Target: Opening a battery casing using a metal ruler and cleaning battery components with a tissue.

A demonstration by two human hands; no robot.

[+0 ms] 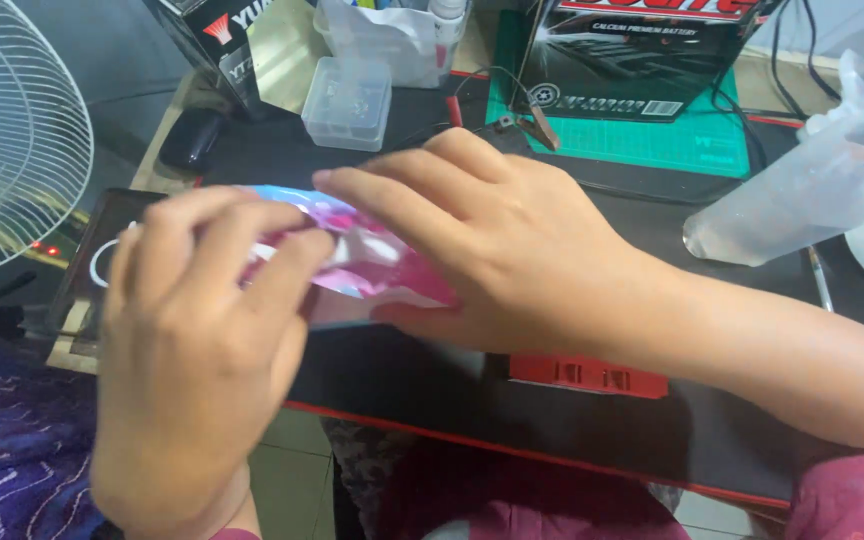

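Grip: packet (372,265) pinched between left hand (192,360) and right hand (512,250), above desk mat (432,385).
Behind grip: small lidded box (348,102), clip (532,127), cutting mat (672,140) under carton (632,55).
Left of grip: fan guard (12,130), well apart.
Right of grip: plastic bag (812,180).
Below right hand: flat block (588,376) on desk mat.

Even, soft indoor light; left hand (187,370) motion-blurred; glare on the shiny packet (372,262); weak shadows on the dark mat (432,390).
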